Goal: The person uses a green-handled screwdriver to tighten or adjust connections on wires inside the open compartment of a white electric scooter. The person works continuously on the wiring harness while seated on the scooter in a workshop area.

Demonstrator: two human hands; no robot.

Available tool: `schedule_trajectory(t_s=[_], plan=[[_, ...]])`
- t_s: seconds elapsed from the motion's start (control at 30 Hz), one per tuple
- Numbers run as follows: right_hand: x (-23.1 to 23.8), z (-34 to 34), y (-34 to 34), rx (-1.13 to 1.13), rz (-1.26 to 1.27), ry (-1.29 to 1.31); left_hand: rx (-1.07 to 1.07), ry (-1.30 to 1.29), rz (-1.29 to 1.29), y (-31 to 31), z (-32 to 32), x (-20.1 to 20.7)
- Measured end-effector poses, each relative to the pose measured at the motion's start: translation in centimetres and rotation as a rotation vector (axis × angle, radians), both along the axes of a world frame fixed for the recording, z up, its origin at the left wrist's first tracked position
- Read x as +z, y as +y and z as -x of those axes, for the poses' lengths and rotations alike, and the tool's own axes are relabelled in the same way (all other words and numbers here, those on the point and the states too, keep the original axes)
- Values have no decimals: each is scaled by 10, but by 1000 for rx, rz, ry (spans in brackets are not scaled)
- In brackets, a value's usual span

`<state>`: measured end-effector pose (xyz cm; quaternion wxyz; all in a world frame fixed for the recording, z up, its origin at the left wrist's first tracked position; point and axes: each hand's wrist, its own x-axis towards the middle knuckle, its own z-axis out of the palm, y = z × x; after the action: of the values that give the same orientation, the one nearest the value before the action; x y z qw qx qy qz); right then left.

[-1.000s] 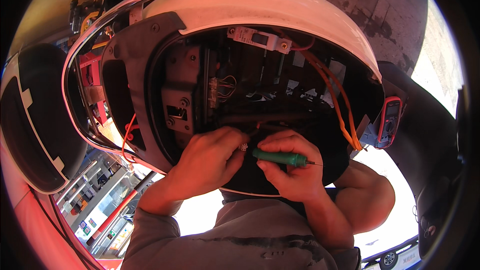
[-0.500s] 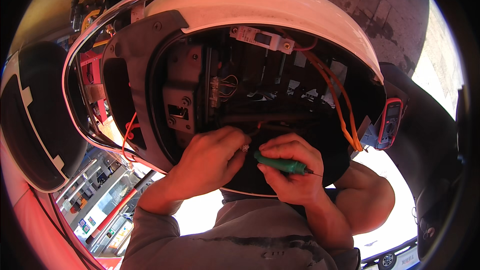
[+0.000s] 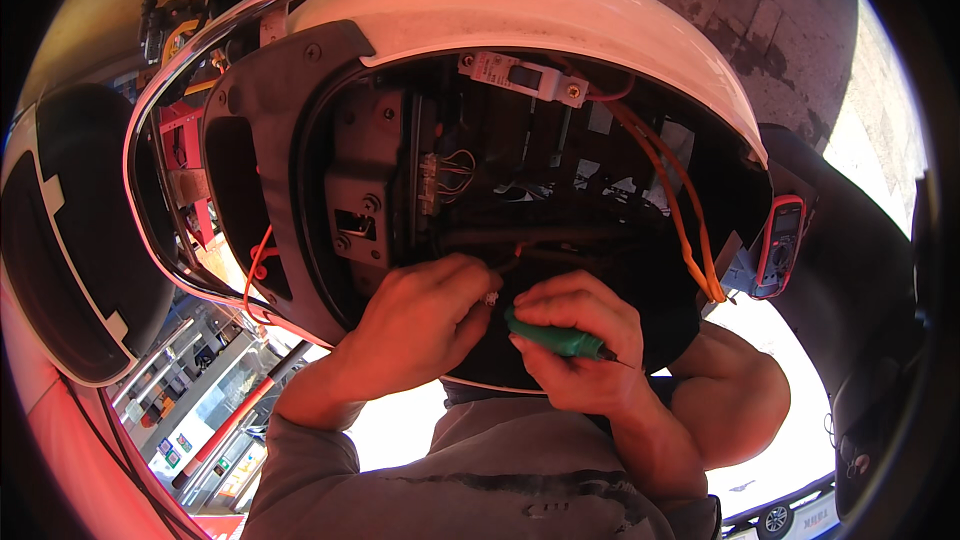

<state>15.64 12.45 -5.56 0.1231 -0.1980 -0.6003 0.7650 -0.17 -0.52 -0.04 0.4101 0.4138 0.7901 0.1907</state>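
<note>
My left hand (image 3: 425, 315) is closed in a pinch on a small pale connector (image 3: 491, 298), with a wire leading off it into the dark opening. Most of the connector hides behind the fingers. Close by on the right, my right hand (image 3: 580, 340) wraps round a green-handled tool (image 3: 555, 335) with a thin pointed metal shaft. Its butt end faces the left hand, while the shaft points right, toward my wrist. Both hands are over the near side of the open under-seat bay (image 3: 480, 145) of a scooter-like vehicle. The tool and connector are apart.
A white circuit breaker (image 3: 522, 78) sits along the bay's far edge. Thick orange cables (image 3: 680, 205) run down its right side. A red-edged multimeter (image 3: 780, 245) rests at the right. The chrome rail (image 3: 140, 130) and a removed black seat (image 3: 95, 230) are at left.
My right hand has shifted slightly left and tilted, so less of the tool's shaft shows. The left hand keeps its place on the connector.
</note>
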Motion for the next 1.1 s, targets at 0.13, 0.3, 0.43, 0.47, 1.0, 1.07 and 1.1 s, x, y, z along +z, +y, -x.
schedule_trajectory(t_s=[0.13,0.3,0.43,0.47,1.0,1.07,1.1], plan=[[2,0,1,1,-2,-5,-10,35,-3,1,0,0],[3,1,1,8,-53,31,-10,-7,-5,1,0,1],[2,-1,2,50,-85,56,-6,-8,-4,1,1,2],[2,-1,3,65,-88,58,-5,-12,1,0,1,2],[3,0,0,20,-137,53,-14,-16,13,-1,1,1],[5,2,0,9,-126,37,-21,-2,9,-1,0,1],[5,2,1,13,-122,30,-25,5,8,-1,0,1]])
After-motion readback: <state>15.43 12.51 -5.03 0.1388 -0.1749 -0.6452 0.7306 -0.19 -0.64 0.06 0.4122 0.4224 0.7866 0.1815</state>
